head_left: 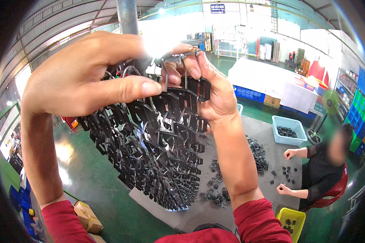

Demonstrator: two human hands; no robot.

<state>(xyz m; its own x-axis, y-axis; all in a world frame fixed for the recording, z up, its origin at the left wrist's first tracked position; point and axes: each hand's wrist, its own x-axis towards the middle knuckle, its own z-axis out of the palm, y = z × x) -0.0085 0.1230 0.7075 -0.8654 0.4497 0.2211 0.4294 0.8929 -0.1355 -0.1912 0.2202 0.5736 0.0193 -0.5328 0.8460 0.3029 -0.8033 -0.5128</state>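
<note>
1. Between the raised left hand (83, 81) and right hand (219, 95), black buckles (150, 141) hang in dense rows from wire hooks (166, 75).
2. Right hand: curled round the upper hooks, one buckle against its palm side. Left hand: thumb stretched across toward the hooks, fingers bent over the top; I cannot tell whether they grip anything, since glare (158, 46) swallows them.
3. As I judge it, the step is settling buckles on these hooks. It goes best with the right hand steadying the wire while the left thumb guides one piece, tugging neither neighbour.
4. Crowding is the likely trouble: rows just below both hands could snag or swing.
5. Below the right forearm, loose buckles (257, 156) lie heaped on the bench (267, 125).
6. Right of that forearm stand a pale blue basket (290, 140) and, lower, a yellow basket (301, 220), both holding dark pieces.
7. Farther right, a seated co-worker (326, 172) reaches over the bench, well clear of the hanging rows.
</note>
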